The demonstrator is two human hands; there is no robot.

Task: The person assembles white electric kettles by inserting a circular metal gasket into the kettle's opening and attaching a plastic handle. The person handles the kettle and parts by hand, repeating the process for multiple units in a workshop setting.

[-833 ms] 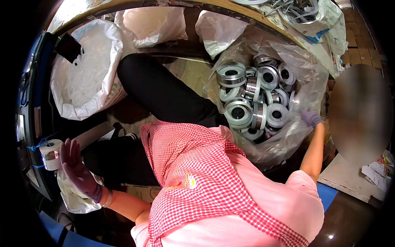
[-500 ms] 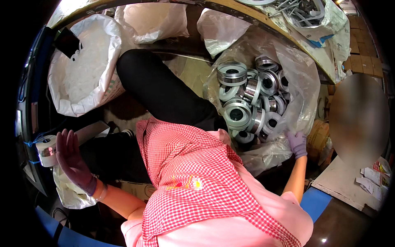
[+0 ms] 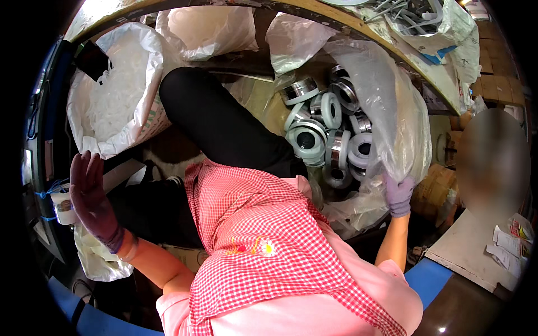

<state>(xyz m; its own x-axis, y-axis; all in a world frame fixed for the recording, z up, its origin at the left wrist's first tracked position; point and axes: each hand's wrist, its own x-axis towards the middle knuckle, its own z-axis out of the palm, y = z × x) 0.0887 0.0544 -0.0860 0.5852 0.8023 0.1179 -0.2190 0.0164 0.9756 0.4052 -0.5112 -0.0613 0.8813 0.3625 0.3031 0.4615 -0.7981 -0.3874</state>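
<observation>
A large clear plastic bag (image 3: 400,129) lies open to the right of my bent knee. Several silver metal rings with pale collars (image 3: 307,141) are heaped at its mouth, some tilted on their sides. My right hand (image 3: 399,193), in a purple glove, grips the bag's near right edge. Film bunches around those fingers and partly hides them. My left hand (image 3: 92,199), also gloved in purple, is raised with straight fingers and holds nothing. Just beside it is a white roll-shaped piece (image 3: 64,208) tied with blue string.
At the far left stands a white sack (image 3: 115,92) full of translucent white rings. Another white bag (image 3: 207,31) sits behind my knee. A bench edge (image 3: 392,53) curves across the back, bearing a bag of grey parts (image 3: 420,19). A person (image 3: 493,162) is at the right.
My right hand has drawn the bag's edge slightly up and left. The metal rings have shifted and the film covers more of the heap's right side. My left hand has risen slightly.
</observation>
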